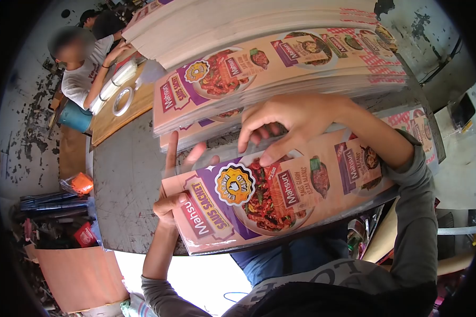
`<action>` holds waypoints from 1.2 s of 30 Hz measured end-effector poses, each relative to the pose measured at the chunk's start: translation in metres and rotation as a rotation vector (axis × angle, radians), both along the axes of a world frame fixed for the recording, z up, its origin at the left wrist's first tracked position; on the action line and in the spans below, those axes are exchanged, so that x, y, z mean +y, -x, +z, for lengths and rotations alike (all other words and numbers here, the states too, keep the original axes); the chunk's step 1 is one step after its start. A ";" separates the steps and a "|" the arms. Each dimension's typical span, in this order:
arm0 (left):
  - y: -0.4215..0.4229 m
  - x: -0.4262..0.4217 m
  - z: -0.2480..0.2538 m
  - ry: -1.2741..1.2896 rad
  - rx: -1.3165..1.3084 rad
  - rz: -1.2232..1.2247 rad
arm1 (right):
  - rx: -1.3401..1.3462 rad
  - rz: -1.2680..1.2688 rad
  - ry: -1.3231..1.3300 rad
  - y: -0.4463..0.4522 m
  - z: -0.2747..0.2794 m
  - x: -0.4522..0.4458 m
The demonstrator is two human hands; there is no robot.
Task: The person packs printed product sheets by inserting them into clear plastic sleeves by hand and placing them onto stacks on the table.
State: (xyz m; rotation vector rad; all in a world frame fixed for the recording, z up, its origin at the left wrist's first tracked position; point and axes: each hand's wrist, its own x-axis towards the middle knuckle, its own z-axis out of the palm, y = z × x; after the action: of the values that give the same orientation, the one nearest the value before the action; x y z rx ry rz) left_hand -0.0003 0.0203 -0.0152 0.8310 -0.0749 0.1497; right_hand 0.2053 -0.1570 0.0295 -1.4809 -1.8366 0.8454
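A long printed sheet in a clear plastic sleeve (259, 190), pink and purple with food pictures, lies at the table's front edge. My left hand (172, 195) grips its left end, thumb on top and fingers behind the far edge. Over the sheet's upper edge is my right hand (291, 124), its fingers apart and bent, the thumb over the food picture; nothing shows between them. Just beyond lies a stack of similar printed sheets (264, 68) in plastic.
Behind stands a tall pile of pale sheets (195, 31). At the upper left a person (82, 68) sits by a wooden board (127, 119) bearing a tape roll (123, 101) and a white bundle. The dark table (121, 185) has a curved left edge. A blue bucket (76, 116) stands beyond.
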 end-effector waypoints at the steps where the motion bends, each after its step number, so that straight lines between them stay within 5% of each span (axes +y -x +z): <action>1: 0.001 0.000 0.000 -0.002 0.017 0.007 | 0.005 0.002 0.002 0.005 -0.003 0.003; 10: 0.000 0.001 -0.001 -0.003 0.033 0.019 | 0.126 -0.086 -0.245 0.019 -0.020 0.015; 13: 0.001 0.001 -0.001 -0.008 0.030 0.020 | 0.160 -0.091 0.000 0.013 -0.006 0.009; 15: 0.000 0.001 -0.001 -0.012 0.025 0.021 | -0.265 0.065 0.282 0.006 0.003 0.005; 22: 0.001 0.004 -0.001 -0.023 0.010 0.031 | -0.390 0.284 0.506 -0.029 0.006 -0.007; 25: 0.001 0.006 -0.004 -0.075 -0.007 0.007 | -0.320 0.340 0.542 -0.038 0.001 -0.012; 28: 0.000 0.001 -0.001 -0.058 0.021 -0.021 | 0.054 0.448 0.250 -0.045 -0.013 -0.022; 31: 0.000 0.001 0.004 -0.050 0.100 -0.027 | 0.371 0.327 0.496 -0.041 0.005 -0.035; 36: 0.009 0.020 -0.010 0.041 0.037 -0.151 | -0.030 0.069 0.542 -0.038 0.040 -0.042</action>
State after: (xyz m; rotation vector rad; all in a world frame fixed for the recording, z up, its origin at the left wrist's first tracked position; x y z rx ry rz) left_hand -0.0091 0.0404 -0.0253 0.7842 -0.0993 -0.0058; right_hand 0.2434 -0.1987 0.0695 -1.7587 -1.7677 1.4447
